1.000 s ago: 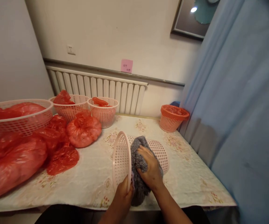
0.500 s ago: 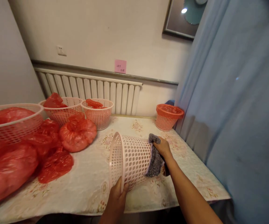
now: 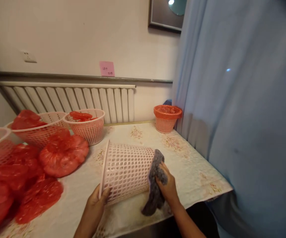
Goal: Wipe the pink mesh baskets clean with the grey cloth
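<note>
A pale pink perforated plastic basket (image 3: 126, 170) lies on its side on the table, its rim to the left and its base to the right. My left hand (image 3: 95, 203) grips the basket's rim at the lower left. My right hand (image 3: 167, 186) presses a grey fuzzy cloth (image 3: 155, 185) against the basket's base, fingers closed on the cloth. The cloth's lower end hangs down towards the table's front edge.
The table wears a floral cloth (image 3: 190, 165). Red plastic bags (image 3: 61, 153) are heaped at the left, with pink baskets (image 3: 88, 127) holding more red plastic behind them. An orange basket (image 3: 167, 117) stands at the back right. A blue curtain (image 3: 244, 115) hangs on the right, a radiator (image 3: 66, 99) behind.
My right hand and the cloth went from the basket's side to its base, then slid down over it. The view has swung to the right.
</note>
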Demonstrator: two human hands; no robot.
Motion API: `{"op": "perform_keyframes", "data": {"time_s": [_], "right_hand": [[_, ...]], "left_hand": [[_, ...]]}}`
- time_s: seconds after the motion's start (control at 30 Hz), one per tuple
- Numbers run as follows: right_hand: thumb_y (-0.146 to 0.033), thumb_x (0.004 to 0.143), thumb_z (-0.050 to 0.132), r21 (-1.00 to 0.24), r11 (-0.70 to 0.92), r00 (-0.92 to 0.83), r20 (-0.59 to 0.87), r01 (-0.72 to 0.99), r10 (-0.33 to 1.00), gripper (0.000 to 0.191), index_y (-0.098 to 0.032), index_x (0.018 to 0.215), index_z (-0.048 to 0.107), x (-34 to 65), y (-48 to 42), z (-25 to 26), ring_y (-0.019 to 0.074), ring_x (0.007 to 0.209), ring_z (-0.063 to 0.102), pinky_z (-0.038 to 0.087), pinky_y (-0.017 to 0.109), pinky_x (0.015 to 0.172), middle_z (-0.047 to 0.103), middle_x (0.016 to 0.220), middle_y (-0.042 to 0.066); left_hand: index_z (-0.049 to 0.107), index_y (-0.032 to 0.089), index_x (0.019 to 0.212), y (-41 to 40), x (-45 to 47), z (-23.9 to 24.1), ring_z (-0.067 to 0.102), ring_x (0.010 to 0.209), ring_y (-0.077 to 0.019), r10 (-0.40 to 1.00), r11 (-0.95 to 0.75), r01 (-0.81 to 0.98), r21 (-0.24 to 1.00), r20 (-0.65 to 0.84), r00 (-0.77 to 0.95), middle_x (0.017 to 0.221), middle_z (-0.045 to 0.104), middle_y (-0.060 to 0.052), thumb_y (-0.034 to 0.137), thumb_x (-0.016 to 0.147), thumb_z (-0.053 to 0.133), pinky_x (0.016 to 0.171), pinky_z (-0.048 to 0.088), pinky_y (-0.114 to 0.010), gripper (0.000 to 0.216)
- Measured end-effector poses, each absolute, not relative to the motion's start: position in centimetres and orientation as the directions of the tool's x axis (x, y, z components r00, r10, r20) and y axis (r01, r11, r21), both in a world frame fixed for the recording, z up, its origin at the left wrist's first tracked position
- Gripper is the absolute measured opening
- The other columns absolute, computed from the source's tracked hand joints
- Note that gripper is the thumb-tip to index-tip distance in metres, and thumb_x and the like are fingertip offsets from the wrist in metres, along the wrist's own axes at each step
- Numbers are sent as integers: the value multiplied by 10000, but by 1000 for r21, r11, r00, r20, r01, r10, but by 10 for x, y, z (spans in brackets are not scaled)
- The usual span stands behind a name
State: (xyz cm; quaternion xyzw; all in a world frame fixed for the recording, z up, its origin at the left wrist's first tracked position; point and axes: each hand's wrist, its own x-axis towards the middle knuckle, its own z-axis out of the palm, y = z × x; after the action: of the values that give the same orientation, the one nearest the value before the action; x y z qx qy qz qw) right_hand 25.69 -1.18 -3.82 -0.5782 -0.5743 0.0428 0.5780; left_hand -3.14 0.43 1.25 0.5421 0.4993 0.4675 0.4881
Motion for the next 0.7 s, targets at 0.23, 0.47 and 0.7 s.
{"op": "perform_keyframes", "data": {"time_s": [0.23, 0.47, 0.7], "right_hand": [[-162, 749, 585, -574, 498, 153, 741, 650, 654, 475, -217, 1219, 547, 234, -38, -51, 256, 1299, 391, 373, 464, 1050, 543, 1300, 72], [-296, 673, 658, -960, 241, 434, 278, 140, 857, 353, -168, 1002, 672, 265, 40, -1, 256, 952, 630, 467, 411, 906, 698, 1000, 71], [-388, 615, 686, -987, 113, 427, 55, -112, 903, 295, -153, 793, 693, 282, 97, -23, 201, 705, 631, 503, 318, 700, 707, 754, 25]], "left_hand": [[638, 190, 939, 18, -69, 48, 681, 681, -245, 977, 120, 139, 983, -142, 161, 685, 719, -4, 493, 708, 676, 642, 565, -350, 383], [606, 169, 945, 45, -73, 52, 668, 669, -218, 971, 118, 98, 988, -136, 198, 725, 719, -12, 465, 692, 703, 630, 540, -313, 401], [575, 184, 892, 57, -79, 35, 634, 593, -170, 968, 158, 1, 987, -155, 196, 672, 678, 20, 406, 729, 698, 562, 500, -256, 302]]}}
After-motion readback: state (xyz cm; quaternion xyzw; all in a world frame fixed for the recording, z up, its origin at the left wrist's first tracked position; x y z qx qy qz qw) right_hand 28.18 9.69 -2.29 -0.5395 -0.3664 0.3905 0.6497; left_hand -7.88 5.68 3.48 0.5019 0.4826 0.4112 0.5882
